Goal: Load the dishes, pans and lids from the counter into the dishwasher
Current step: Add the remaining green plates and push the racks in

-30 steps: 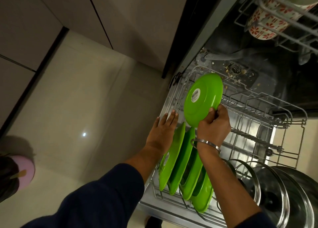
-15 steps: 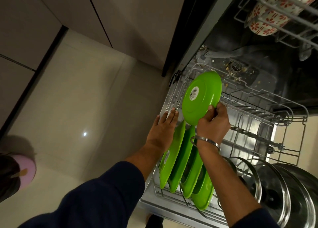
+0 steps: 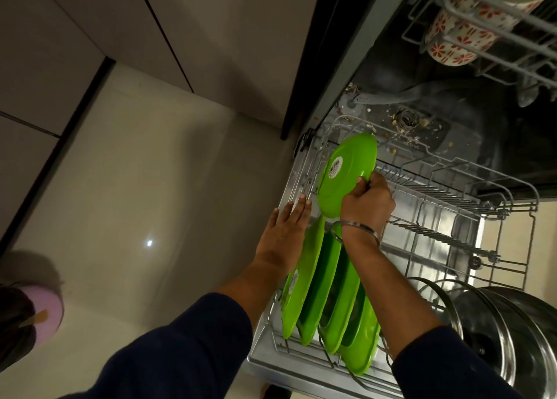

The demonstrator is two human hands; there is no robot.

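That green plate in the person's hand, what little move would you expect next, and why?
Probably lowering it into the slot just behind the row. The right hand grips the green plate on edge above the lower rack, in line with four green plates already standing there. The left hand rests open against the nearest one, seemingly steadying it.

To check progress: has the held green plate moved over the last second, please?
Yes, slightly: the plate has turned more edge-on, nearer the rack's left rim.
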